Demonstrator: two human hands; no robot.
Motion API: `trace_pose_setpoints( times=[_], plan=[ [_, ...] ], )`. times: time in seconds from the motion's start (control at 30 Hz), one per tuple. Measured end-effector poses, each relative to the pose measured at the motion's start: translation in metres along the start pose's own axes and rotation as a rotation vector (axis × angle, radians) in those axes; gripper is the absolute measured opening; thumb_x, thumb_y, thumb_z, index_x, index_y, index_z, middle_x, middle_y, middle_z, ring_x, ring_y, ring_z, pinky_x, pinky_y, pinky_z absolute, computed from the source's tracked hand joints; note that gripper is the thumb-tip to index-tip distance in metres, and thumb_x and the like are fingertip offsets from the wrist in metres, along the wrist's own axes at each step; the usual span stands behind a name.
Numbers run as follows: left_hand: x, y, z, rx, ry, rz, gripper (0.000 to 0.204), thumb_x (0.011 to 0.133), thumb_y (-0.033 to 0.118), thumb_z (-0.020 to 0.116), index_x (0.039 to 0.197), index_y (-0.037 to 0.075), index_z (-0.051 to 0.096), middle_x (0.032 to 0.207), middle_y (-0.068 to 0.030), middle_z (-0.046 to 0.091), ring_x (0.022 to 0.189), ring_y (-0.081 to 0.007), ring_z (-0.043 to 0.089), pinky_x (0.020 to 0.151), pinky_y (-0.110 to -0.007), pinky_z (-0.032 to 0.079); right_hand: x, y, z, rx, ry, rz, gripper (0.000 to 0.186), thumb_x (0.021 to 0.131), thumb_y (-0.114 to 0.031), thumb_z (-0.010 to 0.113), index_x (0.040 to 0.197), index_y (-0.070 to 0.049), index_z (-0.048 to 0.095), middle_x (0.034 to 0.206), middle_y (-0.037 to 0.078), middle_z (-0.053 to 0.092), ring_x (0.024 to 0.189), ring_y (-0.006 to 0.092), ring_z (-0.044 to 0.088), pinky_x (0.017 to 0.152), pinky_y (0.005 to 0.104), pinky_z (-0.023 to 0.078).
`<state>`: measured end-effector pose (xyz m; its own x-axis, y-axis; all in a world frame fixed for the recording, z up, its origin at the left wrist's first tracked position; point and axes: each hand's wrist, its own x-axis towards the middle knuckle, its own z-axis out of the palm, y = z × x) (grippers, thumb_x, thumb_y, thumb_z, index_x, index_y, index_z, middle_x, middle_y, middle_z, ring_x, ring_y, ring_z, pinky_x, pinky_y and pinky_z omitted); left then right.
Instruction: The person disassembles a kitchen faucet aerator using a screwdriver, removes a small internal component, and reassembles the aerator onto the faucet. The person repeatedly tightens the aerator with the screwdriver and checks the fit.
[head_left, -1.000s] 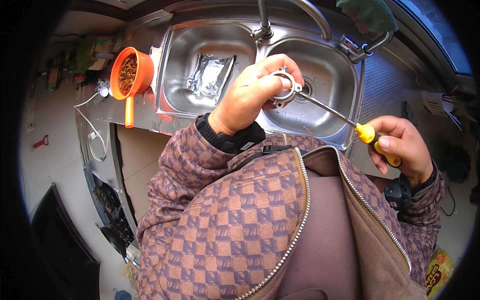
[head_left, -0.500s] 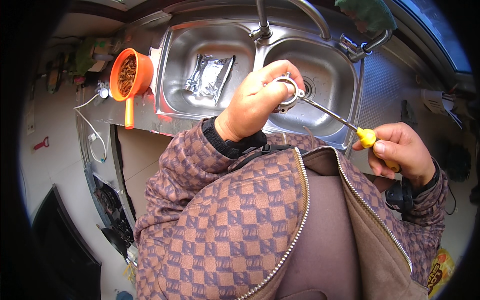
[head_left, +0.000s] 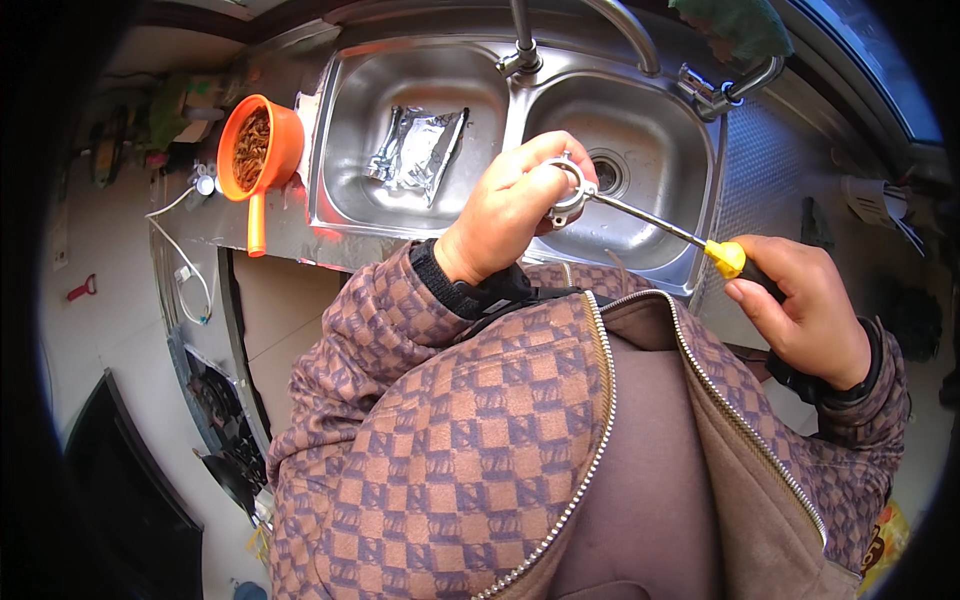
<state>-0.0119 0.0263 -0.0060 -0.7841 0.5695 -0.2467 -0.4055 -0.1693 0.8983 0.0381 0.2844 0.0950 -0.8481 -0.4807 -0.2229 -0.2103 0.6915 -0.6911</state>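
Observation:
My left hand is closed on a silver metal ring clamp, held in front of the right sink basin. My right hand grips a screwdriver with a yellow and black handle. Its long steel shaft slants up and left to the clamp's right side, where the tip meets a lug or screw. Whether the tip sits inside a screw head is too small to tell. My right palm and fingers cover the back of the handle.
A two-basin steel sink lies ahead, with a silver foil packet in its left basin. Left of it stands an orange long-handled scoop holding brown dried bits. Curved taps rise behind; a green cloth hangs at upper right.
My right hand has rolled over and changed its hold on the screwdriver handle, now with the palm behind its end. The clamp and my left hand have shifted slightly left and down.

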Motion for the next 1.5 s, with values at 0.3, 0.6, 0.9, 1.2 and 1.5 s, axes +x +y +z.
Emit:
trace_pose_setpoints(
  times=[0.3, 0.6, 0.9, 1.2, 1.5],
  plan=[
    [0.003, 0.003, 0.002, 0.065, -0.015, 0.02, 0.016, 0.081, 0.014, 0.044, 0.088, 0.006, 0.056, 0.067, 0.0041, 0.048, 0.056, -0.0035, 0.039, 0.048, -0.019, 0.031, 0.0, -0.002, -0.001, -0.361, 0.141, -0.166, 0.034, 0.071, -0.005, 0.068, 0.102, 0.0, 0.058, 0.071, 0.013, 0.055, 0.06, 0.0283, 0.056, 0.053, 0.0346, 0.044],
    [0.006, 0.0, -0.001, 0.03, 0.006, -0.013, 0.016, 0.081, 0.013, 0.044, 0.087, 0.006, 0.056, 0.066, 0.004, 0.048, 0.053, -0.0031, 0.038, 0.046, -0.018, 0.03, 0.001, -0.004, 0.008, -0.61, 0.187, -0.242, 0.041, 0.068, -0.006, 0.07, 0.106, 0.003, 0.057, 0.068, 0.01, 0.051, 0.057, 0.0235, 0.054, 0.05, 0.033, 0.043],
    [0.013, -0.021, -0.005, 0.121, 0.086, -0.122, 0.015, 0.084, 0.018, 0.046, 0.086, 0.006, 0.055, 0.066, 0.0025, 0.049, 0.052, -0.0041, 0.04, 0.045, -0.019, 0.031, 0.01, 0.0, 0.015, -0.809, 0.149, -0.26, 0.037, 0.069, -0.007, 0.067, 0.103, 0.004, 0.058, 0.07, 0.008, 0.052, 0.06, 0.0201, 0.055, 0.052, 0.031, 0.043],
    [0.015, -0.012, -0.017, 0.017, 0.028, -0.145, 0.021, 0.081, 0.023, 0.044, 0.091, 0.007, 0.053, 0.067, -0.0007, 0.047, 0.051, -0.004, 0.034, 0.042, -0.017, 0.021, 0.018, 0.008, 0.006, -0.321, 0.132, -0.126, 0.026, 0.078, -0.007, 0.061, 0.103, 0.001, 0.06, 0.073, 0.01, 0.054, 0.061, 0.0245, 0.055, 0.055, 0.0328, 0.043],
    [0.013, 0.002, -0.013, -0.204, -0.171, -0.117, 0.027, 0.08, 0.025, 0.044, 0.094, 0.004, 0.054, 0.066, -0.0018, 0.048, 0.05, -0.005, 0.034, 0.043, -0.019, 0.024, 0.011, 0.029, -0.011, 0.417, -0.097, 0.128, 0.035, 0.076, -0.007, 0.064, 0.11, -0.001, 0.06, 0.091, 0.006, 0.06, 0.059, 0.008, 0.053, 0.054, 0.0188, 0.043]
  ],
)
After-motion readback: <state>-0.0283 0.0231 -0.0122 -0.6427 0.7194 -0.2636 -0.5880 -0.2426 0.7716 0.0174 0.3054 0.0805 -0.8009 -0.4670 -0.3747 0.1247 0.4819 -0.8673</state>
